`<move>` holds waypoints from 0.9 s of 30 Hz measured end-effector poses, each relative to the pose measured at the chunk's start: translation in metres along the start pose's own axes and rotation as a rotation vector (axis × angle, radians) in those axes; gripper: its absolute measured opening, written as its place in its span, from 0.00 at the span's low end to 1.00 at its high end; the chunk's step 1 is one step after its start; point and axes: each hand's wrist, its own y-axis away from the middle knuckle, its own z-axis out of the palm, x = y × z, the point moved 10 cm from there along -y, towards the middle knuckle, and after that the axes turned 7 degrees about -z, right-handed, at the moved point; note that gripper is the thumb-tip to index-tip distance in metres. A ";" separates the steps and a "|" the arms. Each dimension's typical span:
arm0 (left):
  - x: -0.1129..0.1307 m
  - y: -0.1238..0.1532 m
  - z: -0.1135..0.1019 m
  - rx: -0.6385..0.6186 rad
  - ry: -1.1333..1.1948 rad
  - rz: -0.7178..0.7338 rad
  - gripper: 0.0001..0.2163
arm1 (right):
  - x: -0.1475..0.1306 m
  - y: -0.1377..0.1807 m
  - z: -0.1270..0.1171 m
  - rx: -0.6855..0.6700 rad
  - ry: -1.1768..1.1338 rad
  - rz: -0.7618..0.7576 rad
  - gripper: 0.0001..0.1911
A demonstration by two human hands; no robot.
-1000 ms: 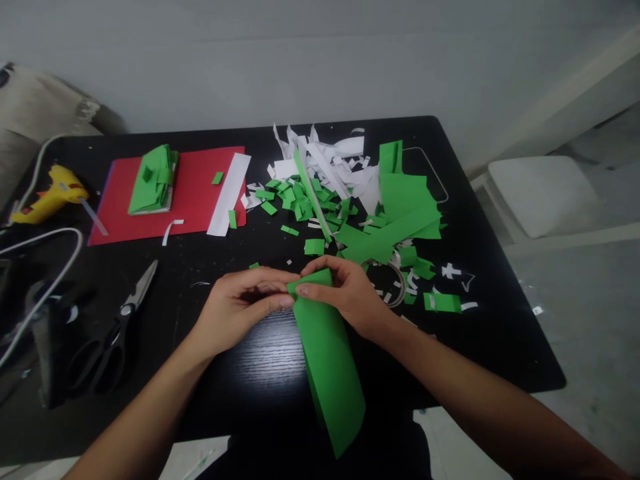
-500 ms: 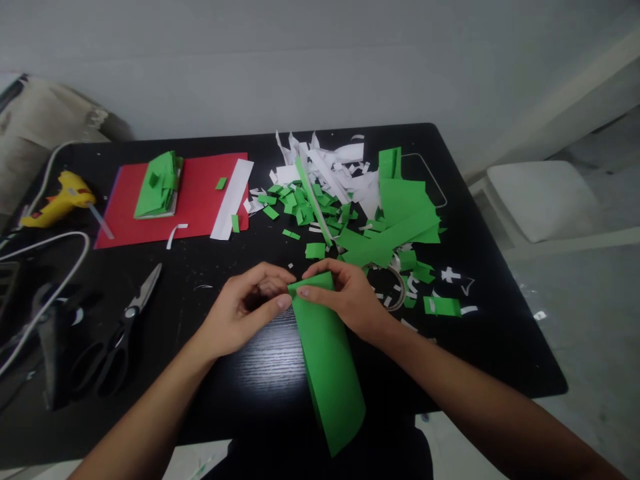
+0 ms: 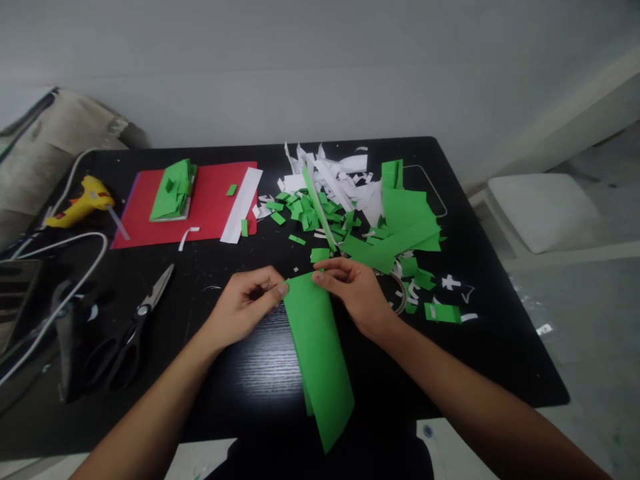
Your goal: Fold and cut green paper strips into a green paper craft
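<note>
A long sheet of green paper (image 3: 320, 360), folded over lengthwise, hangs between my two hands above the front of the black table. At its upper left corner my left hand (image 3: 247, 303) pinches the edge between thumb and fingertips. My right hand (image 3: 355, 293) grips the upper right edge, thumb on top and fingers behind. The lower end of the paper reaches past the table's front edge, and a second layer shows beneath on its left side. Just beyond my hands lies a small green paper piece (image 3: 320, 255).
Green paper bits (image 3: 305, 210), white scraps (image 3: 345, 177) and larger green offcuts (image 3: 410, 213) pile up behind my hands. Scissors (image 3: 143, 313) lie on the left. A yellow glue gun (image 3: 87, 200) with its cord rests near a red sheet (image 3: 210, 200) bearing a folded green paper stack (image 3: 173, 190).
My left hand has moved from beside the green paper onto its upper left corner and now pinches it. My right hand has slid slightly right, and the paper's face is turned more upward.
</note>
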 end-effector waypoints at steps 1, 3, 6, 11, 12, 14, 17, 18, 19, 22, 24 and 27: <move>0.000 0.000 -0.001 0.003 -0.008 0.010 0.13 | 0.000 -0.001 -0.002 0.015 0.003 0.002 0.20; 0.000 -0.001 0.000 0.000 -0.021 0.020 0.13 | 0.001 -0.001 -0.004 0.043 0.008 0.005 0.20; 0.000 -0.001 0.002 -0.006 -0.014 0.018 0.13 | 0.004 -0.001 -0.002 0.022 -0.011 0.033 0.21; 0.000 -0.001 -0.002 0.010 0.019 0.003 0.13 | 0.010 0.006 0.022 -0.192 -0.090 0.135 0.21; 0.001 -0.001 -0.003 0.012 0.027 0.000 0.13 | 0.010 0.007 0.024 -0.214 -0.093 0.143 0.21; 0.000 -0.002 -0.004 0.017 0.044 -0.011 0.13 | 0.010 0.008 0.024 -0.223 -0.080 0.140 0.21; -0.004 -0.004 -0.004 0.022 0.051 -0.021 0.13 | 0.009 0.005 0.018 -0.204 -0.010 0.104 0.22; -0.006 -0.005 -0.003 0.021 0.044 -0.022 0.13 | 0.008 0.003 0.016 -0.195 0.023 0.085 0.22; -0.007 -0.005 -0.003 0.020 0.036 -0.021 0.13 | 0.006 0.002 0.013 -0.184 0.060 0.065 0.23; -0.011 -0.007 -0.002 0.000 0.022 -0.033 0.14 | 0.001 -0.001 0.008 -0.158 0.179 0.013 0.23; -0.012 -0.006 0.000 -0.053 0.027 -0.054 0.14 | -0.004 0.001 0.007 -0.151 0.252 -0.024 0.23; -0.005 -0.002 0.004 -0.108 0.029 -0.066 0.13 | -0.013 0.008 0.014 -0.202 0.392 -0.074 0.23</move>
